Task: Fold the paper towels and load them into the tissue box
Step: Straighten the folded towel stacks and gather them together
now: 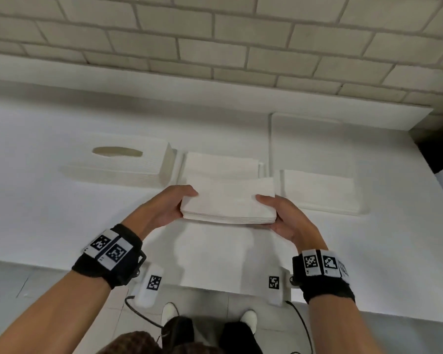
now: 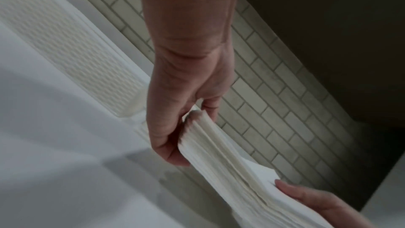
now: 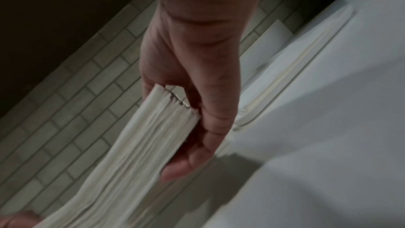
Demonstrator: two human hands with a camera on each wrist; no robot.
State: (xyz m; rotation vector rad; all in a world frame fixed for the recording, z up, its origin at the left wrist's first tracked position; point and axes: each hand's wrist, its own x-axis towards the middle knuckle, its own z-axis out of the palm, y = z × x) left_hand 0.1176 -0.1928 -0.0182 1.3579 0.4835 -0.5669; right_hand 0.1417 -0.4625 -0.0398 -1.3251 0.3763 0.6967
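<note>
A thick stack of folded white paper towels (image 1: pixel 228 203) is held level above the white table by both hands. My left hand (image 1: pixel 183 208) grips its left end, thumb on top and fingers beneath; the wrist view shows the stack (image 2: pixel 230 162) pinched in that hand (image 2: pixel 186 127). My right hand (image 1: pixel 269 215) grips the right end the same way, and its wrist view shows that hand (image 3: pixel 192 120) round the stack (image 3: pixel 136 145). The white tissue box cover (image 1: pixel 118 164) with an oval slot lies to the far left. Just behind the stack sits an open box base (image 1: pixel 261 167) with towels in it.
A flat unfolded paper towel (image 1: pixel 215 256) lies on the table under the stack, reaching the near edge. A white tray (image 1: pixel 312 139) at the right holds another pile of folded towels (image 1: pixel 317 190). A tiled wall (image 1: pixel 215 34) runs behind the table.
</note>
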